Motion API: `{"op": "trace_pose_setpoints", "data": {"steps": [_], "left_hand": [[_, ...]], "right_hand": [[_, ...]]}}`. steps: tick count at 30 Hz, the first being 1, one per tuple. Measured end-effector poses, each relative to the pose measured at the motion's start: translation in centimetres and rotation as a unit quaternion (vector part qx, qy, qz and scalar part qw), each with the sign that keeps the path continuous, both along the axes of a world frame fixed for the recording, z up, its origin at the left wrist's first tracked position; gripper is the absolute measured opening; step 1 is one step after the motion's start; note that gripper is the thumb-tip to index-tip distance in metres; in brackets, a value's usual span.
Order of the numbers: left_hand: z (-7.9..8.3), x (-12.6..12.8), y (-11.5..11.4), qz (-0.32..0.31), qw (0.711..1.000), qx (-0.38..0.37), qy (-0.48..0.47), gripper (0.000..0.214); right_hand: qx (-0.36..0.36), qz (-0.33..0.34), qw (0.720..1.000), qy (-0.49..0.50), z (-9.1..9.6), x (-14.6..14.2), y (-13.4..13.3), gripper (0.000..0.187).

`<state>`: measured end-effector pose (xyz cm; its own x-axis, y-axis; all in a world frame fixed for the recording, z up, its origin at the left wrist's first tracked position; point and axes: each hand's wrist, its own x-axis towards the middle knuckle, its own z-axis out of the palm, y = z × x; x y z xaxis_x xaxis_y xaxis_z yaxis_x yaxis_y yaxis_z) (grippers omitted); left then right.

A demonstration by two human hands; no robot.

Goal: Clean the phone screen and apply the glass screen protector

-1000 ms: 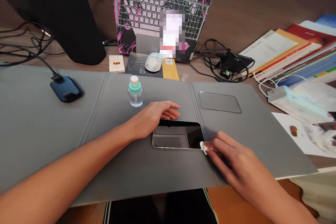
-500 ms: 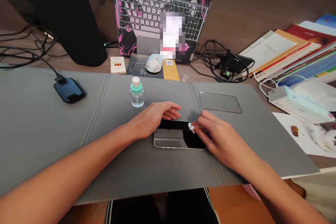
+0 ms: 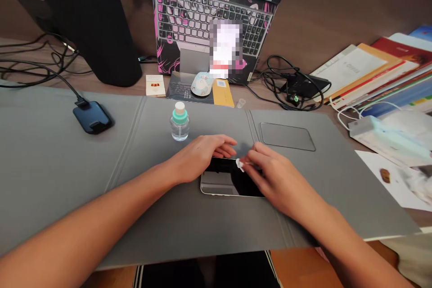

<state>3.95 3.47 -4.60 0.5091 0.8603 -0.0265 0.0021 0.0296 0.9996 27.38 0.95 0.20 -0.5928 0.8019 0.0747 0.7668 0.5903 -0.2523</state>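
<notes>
A smartphone (image 3: 219,182) lies screen up on the grey desk mat, its dark glass reflecting light. My left hand (image 3: 205,153) rests along its far left edge, fingers stretched out and holding nothing. Between the fingertips of my right hand (image 3: 270,168) is pinched a small white wad of tissue (image 3: 240,164), held at the phone's screen near the far edge. That hand covers the phone's right end. Behind my left hand stands a clear bottle (image 3: 180,122) with a mint collar and white cap. A thin dark-edged glass sheet (image 3: 287,136) lies flat beyond my right hand.
An open laptop (image 3: 202,22) stands at the back, with a mouse (image 3: 201,84) before it. To the left are a black speaker-like tower (image 3: 87,31) and a dark blue cabled device (image 3: 92,118). Books (image 3: 374,72), tangled cables (image 3: 293,83) and a tissue pack (image 3: 378,137) occupy the right.
My right hand has slid the white wad left along the phone's screen, closer to my left hand. The whole view has shifted slightly; my left hand keeps its place at the phone.
</notes>
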Motion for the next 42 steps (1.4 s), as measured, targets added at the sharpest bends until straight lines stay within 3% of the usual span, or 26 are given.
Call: {"op": "trace_pose_setpoints", "data": {"steps": [9, 15, 18, 21, 27, 35, 38, 42], "left_hand": [[0.1, -0.1, 0.1, 0.001, 1.0, 0.012, 0.001, 0.045], [0.1, 0.0, 0.3, -0.001, 1.0, 0.02, 0.008, 0.046], [0.2, 0.0, 0.3, -0.005, 1.0, 0.023, 0.011, 0.047], [0.2, 0.0, 0.2, -0.005, 1.0, 0.026, 0.014, 0.046], [0.1, 0.1, 0.2, 0.002, 1.0, 0.022, 0.013, 0.045], [-0.1, -0.3, 0.2, -0.023, 1.0, 0.015, 0.0, 0.045], [-0.4, -0.3, 0.4, -0.027, 1.0, 0.012, -0.007, 0.044], [-0.7, -0.2, 0.6, -0.015, 1.0, 0.006, -0.014, 0.044]], "right_hand": [[-0.041, 0.02, 0.999, -0.006, 1.7, 2.6, -3.0, 0.032], [-0.001, -0.008, 1.0, -0.025, 0.6, -0.2, -0.2, 0.028], [-0.014, 0.01, 1.0, -0.022, 0.7, -1.8, -1.1, 0.028], [-0.04, 0.028, 0.999, -0.013, 1.1, -1.4, -2.9, 0.033], [0.0, -0.055, 0.998, 0.009, 0.9, 1.4, -1.4, 0.026], [-0.018, -0.01, 0.999, 0.026, -1.1, -6.2, -3.6, 0.022], [-0.023, -0.017, 0.999, 0.022, -0.5, -4.2, -2.7, 0.021], [0.012, -0.087, 0.996, 0.008, 0.4, 0.3, -0.5, 0.022]]}}
